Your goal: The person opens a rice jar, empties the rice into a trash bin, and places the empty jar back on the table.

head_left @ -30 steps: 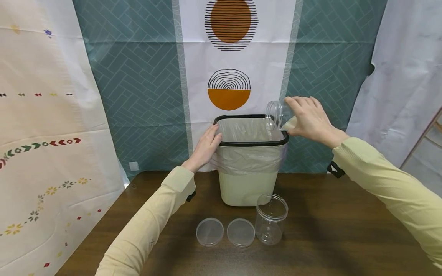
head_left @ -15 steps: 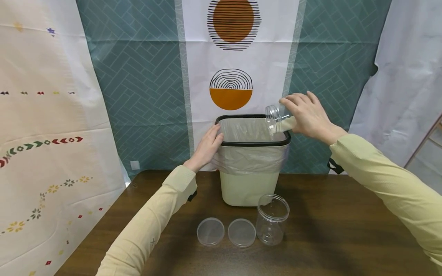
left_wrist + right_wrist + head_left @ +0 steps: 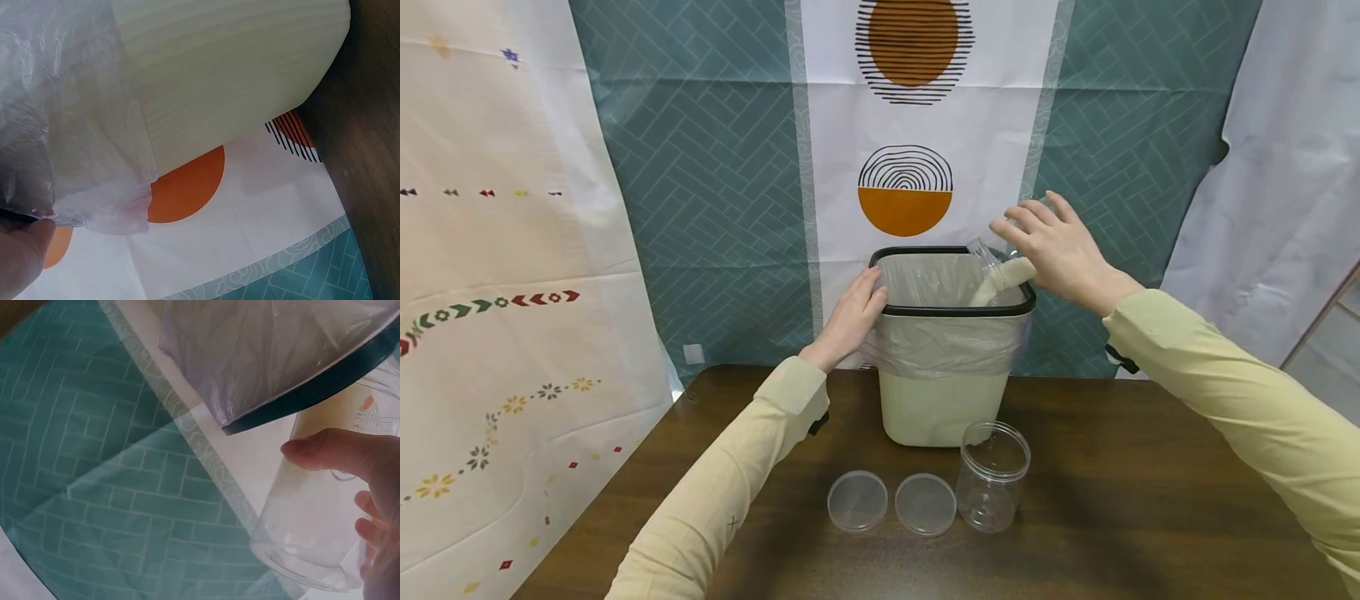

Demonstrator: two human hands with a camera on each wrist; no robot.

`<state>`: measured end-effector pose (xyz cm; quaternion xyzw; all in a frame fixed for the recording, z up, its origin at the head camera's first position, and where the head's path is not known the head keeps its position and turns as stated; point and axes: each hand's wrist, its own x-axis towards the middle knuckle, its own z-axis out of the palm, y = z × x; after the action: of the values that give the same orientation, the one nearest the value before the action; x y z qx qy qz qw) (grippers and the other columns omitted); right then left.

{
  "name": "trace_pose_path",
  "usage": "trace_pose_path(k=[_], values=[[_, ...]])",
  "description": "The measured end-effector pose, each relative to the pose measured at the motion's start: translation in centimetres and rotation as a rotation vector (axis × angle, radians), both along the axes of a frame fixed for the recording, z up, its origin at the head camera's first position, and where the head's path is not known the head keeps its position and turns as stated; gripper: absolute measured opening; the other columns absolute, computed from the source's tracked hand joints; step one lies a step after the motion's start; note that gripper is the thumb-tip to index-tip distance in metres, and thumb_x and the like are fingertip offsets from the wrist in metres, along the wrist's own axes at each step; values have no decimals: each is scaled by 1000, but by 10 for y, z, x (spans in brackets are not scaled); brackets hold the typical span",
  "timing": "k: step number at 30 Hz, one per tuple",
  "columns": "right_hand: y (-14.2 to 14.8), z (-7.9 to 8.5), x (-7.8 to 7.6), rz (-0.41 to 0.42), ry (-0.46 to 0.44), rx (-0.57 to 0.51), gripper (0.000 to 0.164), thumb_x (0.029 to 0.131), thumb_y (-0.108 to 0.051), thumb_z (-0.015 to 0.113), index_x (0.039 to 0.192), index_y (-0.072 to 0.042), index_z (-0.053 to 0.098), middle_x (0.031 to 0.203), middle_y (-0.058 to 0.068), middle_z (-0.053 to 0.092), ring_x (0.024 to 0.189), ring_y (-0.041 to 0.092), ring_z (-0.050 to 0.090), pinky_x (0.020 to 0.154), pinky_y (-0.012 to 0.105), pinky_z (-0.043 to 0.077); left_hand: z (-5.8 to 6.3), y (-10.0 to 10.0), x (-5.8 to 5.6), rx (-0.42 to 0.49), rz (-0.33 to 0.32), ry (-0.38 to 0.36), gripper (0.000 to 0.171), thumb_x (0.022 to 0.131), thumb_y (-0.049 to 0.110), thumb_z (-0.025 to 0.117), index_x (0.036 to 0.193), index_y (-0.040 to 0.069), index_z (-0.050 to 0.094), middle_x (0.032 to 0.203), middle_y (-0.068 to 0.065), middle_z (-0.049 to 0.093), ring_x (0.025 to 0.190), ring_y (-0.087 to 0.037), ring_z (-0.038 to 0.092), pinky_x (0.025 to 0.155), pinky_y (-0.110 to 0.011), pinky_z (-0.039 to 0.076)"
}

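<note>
A pale green trash can (image 3: pixel 940 412) with a black rim (image 3: pixel 955 311) and a translucent liner bag (image 3: pixel 947 350) stands on the table. My left hand (image 3: pixel 848 317) rests against the rim's left side, its fingers fairly straight. Over the can's right side, my right hand (image 3: pixel 1062 250) grips a clear plastic jar (image 3: pixel 306 531), thumb on one side and fingers on the other. The jar tilts steeply, mouth down toward the can. Pale, fine-looking contents (image 3: pixel 1000 279) slide out of it into the bag. Where they land inside is hidden.
A second clear jar (image 3: pixel 988 492), without a lid, stands upright in front of the can. Two translucent round lids (image 3: pixel 857 501) lie side by side to its left on the brown table (image 3: pixel 1120 500). Patterned cloth (image 3: pixel 722 208) hangs behind.
My right hand has tipped the jar further, from nearly level to steeply mouth-down, and the pale contents now flow out into the can. The left hand stays at the rim.
</note>
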<state>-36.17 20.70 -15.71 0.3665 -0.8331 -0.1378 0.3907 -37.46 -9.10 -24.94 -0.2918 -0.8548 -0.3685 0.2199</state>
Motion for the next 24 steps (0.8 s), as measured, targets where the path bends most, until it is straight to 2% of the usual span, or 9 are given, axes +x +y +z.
trace_pose_path(k=[8, 14, 17, 21, 24], values=[[-11, -2, -1, 33, 124, 104, 60, 68, 16, 68, 121, -6, 51, 121, 21, 46, 116, 36, 35, 104, 45, 7, 0, -1, 0, -4, -12, 12, 53, 97, 28, 29, 136, -8, 30, 142, -18, 27, 131, -25, 18, 103, -31, 14], [-22, 0, 2, 62, 178, 168, 63, 65, 17, 71, 119, -7, 49, 121, 19, 46, 116, 34, 35, 103, 44, 9, 1, -1, 0, -7, -12, 24, 52, 97, 27, 30, 136, -8, 31, 141, -17, 27, 130, -25, 19, 103, -31, 14], [-28, 1, 4, 13, 245, 281, 67, 64, 18, 71, 121, -7, 46, 122, 20, 44, 116, 35, 34, 103, 45, 9, 1, -1, -1, -3, -10, 29, 51, 97, 26, 30, 135, -8, 32, 141, -18, 28, 130, -26, 20, 103, -31, 14], [-33, 2, 7, -57, 349, 443, 70, 64, 10, 76, 124, -8, 43, 124, 20, 43, 118, 35, 32, 103, 45, 7, 1, -1, -1, -3, -10, 31, 51, 97, 26, 30, 135, -8, 31, 141, -19, 28, 130, -26, 20, 103, -31, 14], [-35, 1, 9, -76, 371, 491, 74, 63, 4, 79, 125, -8, 40, 126, 20, 41, 120, 35, 30, 103, 46, 6, 0, 0, -2, -8, -13, 31, 51, 97, 26, 30, 135, -8, 31, 141, -19, 28, 130, -26, 19, 103, -32, 15]])
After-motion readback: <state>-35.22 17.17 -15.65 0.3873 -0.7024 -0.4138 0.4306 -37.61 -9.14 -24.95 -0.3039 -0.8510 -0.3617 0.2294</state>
